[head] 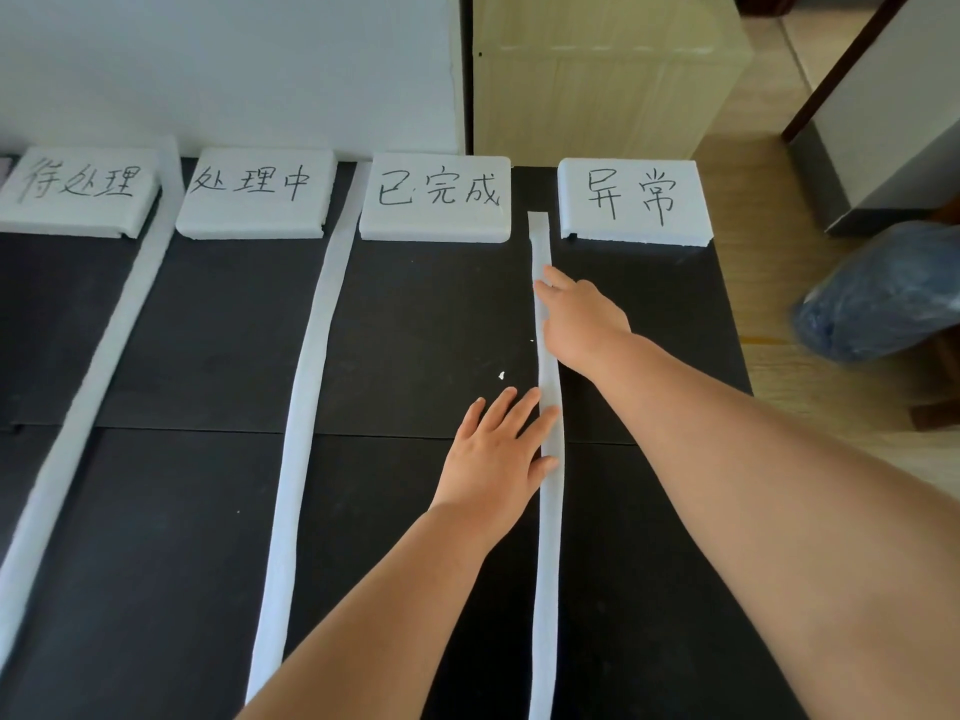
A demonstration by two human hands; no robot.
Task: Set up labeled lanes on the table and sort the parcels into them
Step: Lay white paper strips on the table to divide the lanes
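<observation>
- Nearest the camera, the right-hand foam strip (548,563) runs up the black table (182,511) from its front edge.
- The left hand (493,454) lies flat on the table with fingers straight and spread wide, holding nothing. Its thumb and forefinger touch the strip's left edge.
- Just past those fingertips, a small white scrap (502,376) sits on the dark surface.
- Farther up, the right hand (582,319) reaches to the same strip, fingertips on it. Seen from behind, I cannot tell whether they press or pinch.
- The strip ends between the two right-hand foam labels, 已完成 (436,197) and 异常 (634,200).
- To the left, a middle strip (306,387) and a left strip (88,387) lie untouched, marking more lanes.
- At the table's far edge, 处理中 (254,192) and 待处理 (78,192) head those lanes.
- Off the table's right side, a blue bag (883,293) sits blurred.
</observation>
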